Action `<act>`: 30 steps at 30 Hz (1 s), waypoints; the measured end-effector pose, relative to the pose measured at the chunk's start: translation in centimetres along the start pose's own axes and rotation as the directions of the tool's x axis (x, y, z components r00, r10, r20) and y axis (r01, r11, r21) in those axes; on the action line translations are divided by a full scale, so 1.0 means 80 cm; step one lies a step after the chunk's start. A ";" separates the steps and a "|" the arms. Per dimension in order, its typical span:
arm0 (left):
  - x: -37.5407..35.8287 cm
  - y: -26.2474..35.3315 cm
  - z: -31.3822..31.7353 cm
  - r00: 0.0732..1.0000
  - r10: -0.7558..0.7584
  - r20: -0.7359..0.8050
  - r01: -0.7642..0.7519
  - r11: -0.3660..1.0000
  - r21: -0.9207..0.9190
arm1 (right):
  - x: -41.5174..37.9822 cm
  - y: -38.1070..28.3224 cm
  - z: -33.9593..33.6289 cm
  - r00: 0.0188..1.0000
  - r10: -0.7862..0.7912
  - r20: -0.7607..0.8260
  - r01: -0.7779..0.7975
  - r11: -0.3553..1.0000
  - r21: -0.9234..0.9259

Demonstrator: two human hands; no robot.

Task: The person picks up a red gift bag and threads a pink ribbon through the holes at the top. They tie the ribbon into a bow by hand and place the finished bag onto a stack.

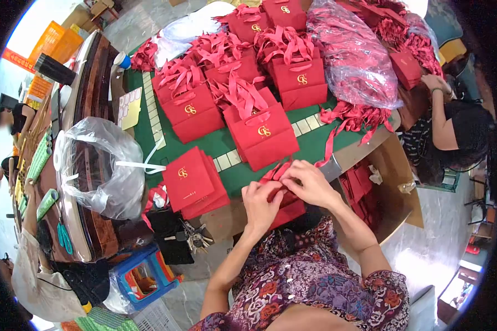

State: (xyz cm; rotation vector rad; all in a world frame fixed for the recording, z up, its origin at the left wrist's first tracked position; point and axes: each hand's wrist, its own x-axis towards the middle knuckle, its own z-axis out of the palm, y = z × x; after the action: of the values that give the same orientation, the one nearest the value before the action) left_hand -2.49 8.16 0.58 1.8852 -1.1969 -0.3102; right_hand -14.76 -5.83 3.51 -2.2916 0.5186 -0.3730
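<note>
At the table's front edge, my left hand (262,204) and my right hand (312,186) are close together, fingers pinched on a red ribbon (271,174). Below them a red gift bag (287,214) lies against my lap, partly hidden by my hands. Left of my hands rests a stack of flat red bags (190,182) with a gold logo. Just beyond stands a group of red gift bags (265,140) with ribbon handles on the green table top (207,140). Exactly how the ribbon runs between my fingertips is hidden.
A cardboard box (400,182) with red bags is on my right. Beyond it a co-worker (458,127) handles red bags. A large plastic-wrapped bundle of red ribbon (353,52) lies at the back. Left are a clear plastic bag (102,171), keys (196,240) and teal scissors (64,237).
</note>
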 end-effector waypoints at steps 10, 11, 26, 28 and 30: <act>-0.013 0.009 0.006 0.928 0.370 -0.042 -0.346 0.898 0.270 | 0.029 0.022 -0.016 0.926 0.093 0.367 -0.114 0.993 0.034; -0.013 0.009 0.006 0.927 0.373 -0.041 -0.349 0.898 0.270 | 0.031 0.022 -0.016 0.914 0.109 0.392 -0.142 0.988 0.057; 0.002 0.003 -0.010 0.993 0.087 -0.082 -0.074 0.986 0.151 | 0.032 0.022 0.022 0.914 0.407 0.002 -0.362 0.812 0.459; 0.010 -0.005 -0.015 0.993 0.064 -0.095 -0.047 0.985 0.167 | 0.020 0.019 0.013 0.883 0.316 -0.348 -0.141 0.884 0.446; 0.014 -0.019 -0.015 0.987 -0.094 -0.133 0.104 0.992 0.070 | -0.010 0.012 -0.016 0.871 0.452 -0.191 -0.338 0.835 0.434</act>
State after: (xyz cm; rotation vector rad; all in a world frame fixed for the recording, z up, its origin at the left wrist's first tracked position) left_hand -0.28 8.11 0.40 2.0036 -1.0434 -0.1950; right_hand -16.24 -6.86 3.63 -1.6946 0.9625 -0.5468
